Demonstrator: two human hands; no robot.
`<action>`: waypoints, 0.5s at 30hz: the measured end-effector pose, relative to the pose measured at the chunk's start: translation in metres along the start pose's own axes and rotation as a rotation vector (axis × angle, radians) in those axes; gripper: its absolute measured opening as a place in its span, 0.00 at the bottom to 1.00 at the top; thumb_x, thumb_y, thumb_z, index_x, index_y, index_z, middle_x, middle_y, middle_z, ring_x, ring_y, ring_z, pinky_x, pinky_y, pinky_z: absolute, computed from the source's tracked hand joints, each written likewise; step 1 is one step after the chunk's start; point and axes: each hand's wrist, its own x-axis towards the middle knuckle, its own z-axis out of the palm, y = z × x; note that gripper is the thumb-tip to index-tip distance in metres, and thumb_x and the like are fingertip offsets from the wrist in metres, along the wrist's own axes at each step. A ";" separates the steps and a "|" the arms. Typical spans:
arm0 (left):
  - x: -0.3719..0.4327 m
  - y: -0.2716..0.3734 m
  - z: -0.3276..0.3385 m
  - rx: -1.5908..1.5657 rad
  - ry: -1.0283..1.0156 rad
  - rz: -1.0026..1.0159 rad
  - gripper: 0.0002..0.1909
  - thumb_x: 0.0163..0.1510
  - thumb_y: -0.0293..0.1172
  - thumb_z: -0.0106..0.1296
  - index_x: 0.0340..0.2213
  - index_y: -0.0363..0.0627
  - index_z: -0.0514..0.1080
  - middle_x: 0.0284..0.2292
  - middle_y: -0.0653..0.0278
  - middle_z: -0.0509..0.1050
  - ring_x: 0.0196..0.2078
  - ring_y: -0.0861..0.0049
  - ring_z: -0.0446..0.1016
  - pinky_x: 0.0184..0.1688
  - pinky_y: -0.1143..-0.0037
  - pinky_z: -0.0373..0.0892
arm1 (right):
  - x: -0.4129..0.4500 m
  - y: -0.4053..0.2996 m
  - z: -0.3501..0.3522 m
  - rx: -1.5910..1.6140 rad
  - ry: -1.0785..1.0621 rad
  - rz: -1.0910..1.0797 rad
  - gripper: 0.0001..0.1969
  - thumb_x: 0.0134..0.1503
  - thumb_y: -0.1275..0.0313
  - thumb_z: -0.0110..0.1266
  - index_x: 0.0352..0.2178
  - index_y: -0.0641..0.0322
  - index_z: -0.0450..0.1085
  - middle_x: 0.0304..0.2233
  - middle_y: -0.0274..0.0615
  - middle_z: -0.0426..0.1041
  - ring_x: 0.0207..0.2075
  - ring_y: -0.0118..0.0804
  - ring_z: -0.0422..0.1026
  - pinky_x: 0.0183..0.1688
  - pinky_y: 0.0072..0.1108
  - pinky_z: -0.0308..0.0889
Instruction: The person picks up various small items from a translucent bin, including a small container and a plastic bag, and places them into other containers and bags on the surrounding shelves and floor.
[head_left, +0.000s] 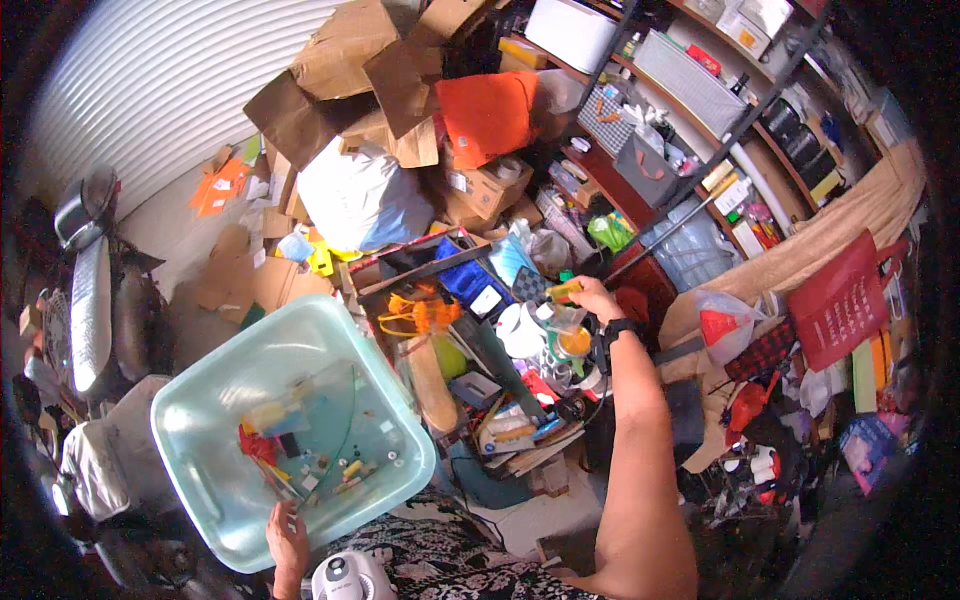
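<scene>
My right hand (596, 298) grips a small yellowish object (562, 291), too blurred to name, above an open box of mixed items. Under it lie white round pieces (521, 330) and an orange-topped container (574, 342). At the front of a translucent green plastic bin (315, 319), my left hand (288, 532) has its fingers over the rim. The bin is tilted, with a red piece (257, 445), a dark square piece (287, 445) and several small bits on its bottom.
Orange cord (420, 313) and a blue pouch (472, 277) lie in the box. Behind are a white bag (360, 195) and cardboard boxes (345, 52). Loaded shelves (697, 127) stand at right, a scooter (90, 300) at left. A white device (351, 576) hangs at my front.
</scene>
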 end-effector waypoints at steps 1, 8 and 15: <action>0.001 0.007 -0.002 0.037 0.011 0.037 0.10 0.40 0.21 0.45 0.30 0.40 0.65 0.24 0.59 0.68 0.23 0.67 0.68 0.28 0.70 0.63 | 0.004 0.001 0.003 -0.176 0.009 -0.030 0.11 0.45 0.69 0.53 0.31 0.61 0.70 0.28 0.41 0.73 0.29 0.36 0.70 0.32 0.25 0.64; -0.001 -0.005 -0.001 0.023 -0.004 0.045 0.10 0.41 0.22 0.46 0.30 0.40 0.65 0.24 0.58 0.67 0.23 0.65 0.67 0.28 0.69 0.63 | -0.011 -0.010 -0.003 -0.566 0.147 0.153 0.13 0.43 0.72 0.47 0.33 0.55 0.72 0.36 0.49 0.70 0.40 0.48 0.68 0.43 0.31 0.63; -0.008 0.013 -0.016 0.065 -0.027 -0.049 0.14 0.42 0.25 0.47 0.35 0.41 0.67 0.33 0.53 0.70 0.36 0.55 0.68 0.39 0.67 0.65 | -0.052 -0.118 0.009 -0.177 0.015 -0.010 0.12 0.46 0.78 0.49 0.35 0.67 0.68 0.31 0.39 0.72 0.33 0.28 0.70 0.37 0.19 0.65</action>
